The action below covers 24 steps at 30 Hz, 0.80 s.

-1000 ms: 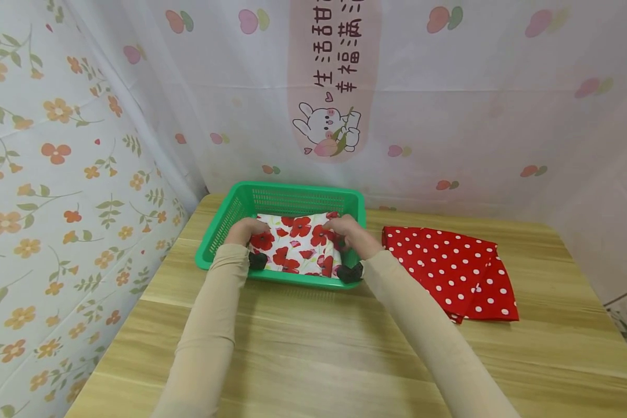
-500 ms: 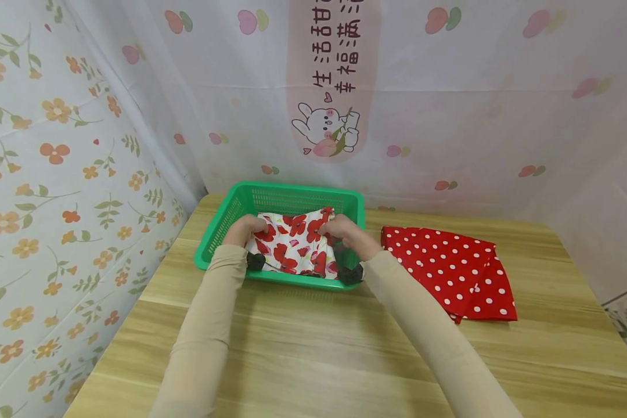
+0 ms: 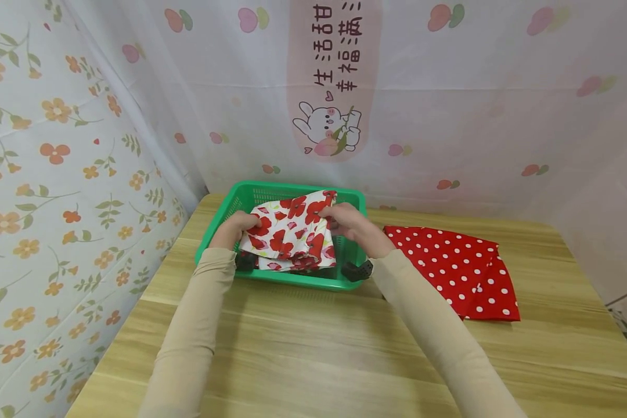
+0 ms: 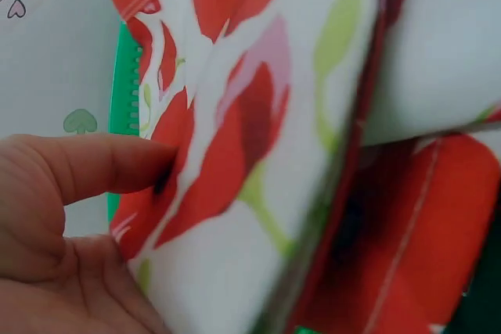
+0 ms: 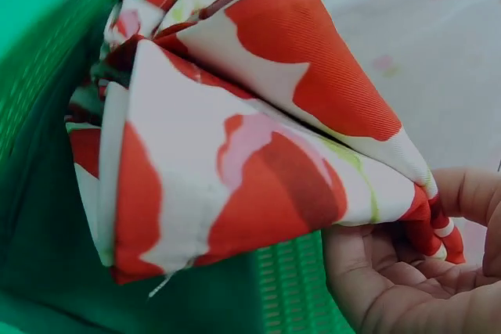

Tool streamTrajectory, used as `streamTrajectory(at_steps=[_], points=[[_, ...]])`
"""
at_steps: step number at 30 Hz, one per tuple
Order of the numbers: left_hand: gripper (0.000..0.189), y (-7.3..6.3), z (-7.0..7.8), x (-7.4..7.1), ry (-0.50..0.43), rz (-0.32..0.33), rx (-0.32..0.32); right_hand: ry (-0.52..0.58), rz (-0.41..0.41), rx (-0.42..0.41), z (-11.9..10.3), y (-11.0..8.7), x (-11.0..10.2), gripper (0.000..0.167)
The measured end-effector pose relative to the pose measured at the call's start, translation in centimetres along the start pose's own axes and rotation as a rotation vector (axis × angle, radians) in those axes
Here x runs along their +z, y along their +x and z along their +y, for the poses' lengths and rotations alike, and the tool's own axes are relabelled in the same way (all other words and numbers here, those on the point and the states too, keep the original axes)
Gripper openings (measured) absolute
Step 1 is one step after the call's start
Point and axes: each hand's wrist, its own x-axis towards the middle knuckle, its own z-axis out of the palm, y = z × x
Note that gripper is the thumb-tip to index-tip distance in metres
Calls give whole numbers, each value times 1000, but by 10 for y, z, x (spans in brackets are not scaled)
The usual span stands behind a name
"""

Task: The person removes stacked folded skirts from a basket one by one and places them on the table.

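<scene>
Flowered cloth [image 3: 287,229], you see it? Where is it, please?

It is in the mouth of the green basket [image 3: 313,282], folded in layers. It is tilted: its far right corner looks the highest.

And under it, the same flowers?

Yes, but whether that is a lower fold or a second cloth, I cannot tell.

Which way does it lie from the hands?

Between them. Its longer side goes across, from the left hand [image 3: 237,226] to the right hand [image 3: 352,223], a little slanted, with the right end farther from the person. Most of the cloth comes from the grips toward the body.

So which hand is nearer?

Neither, I would say; each one has its own side.

How do they hold?

The right pinches a gathered end, thumb and fingers close together. The left has its thumb flat against the cloth; its other fingers are hidden, so I cannot tell how deep they reach.

And around?

The red dotted cloth [image 3: 460,270] lies on the table [image 3: 313,348], right of the basket, beside the right sleeve [image 3: 423,313].
</scene>
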Motion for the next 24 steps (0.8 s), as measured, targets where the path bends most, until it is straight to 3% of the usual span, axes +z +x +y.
streamTrajectory(at_steps=[3, 6, 7, 8, 10, 13, 16, 19, 24], points=[[50, 16, -7, 1, -51, -58, -9, -4, -24, -28, -5, -5, 2, 34], [44, 73, -30, 0, -124, -141, -5, 2, -46, -51, -10, -10, 4, 35], [42, 86, -35, 0, -145, -172, -13, 5, -55, -57, -12, -12, 5, 36], [44, 95, -38, 1, -156, -190, -34, 9, -63, -62, -13, -14, 6, 36], [45, 98, -38, 2, -167, -214, -47, 26, -78, -76, -17, -17, 7, 38], [46, 49, -18, 5, -228, -256, -63, 55, -104, -117, -23, -22, 9, 39], [42, 5, -1, 4, -317, -317, -29, 73, -142, -182, -29, -27, 11, 40], [37, -16, 7, 2, -402, -386, 23, 88, -191, -247, -36, -33, 13, 40], [25, -24, 8, 5, -500, -496, 200, 152, -270, -345, -44, -45, 15, 37]])
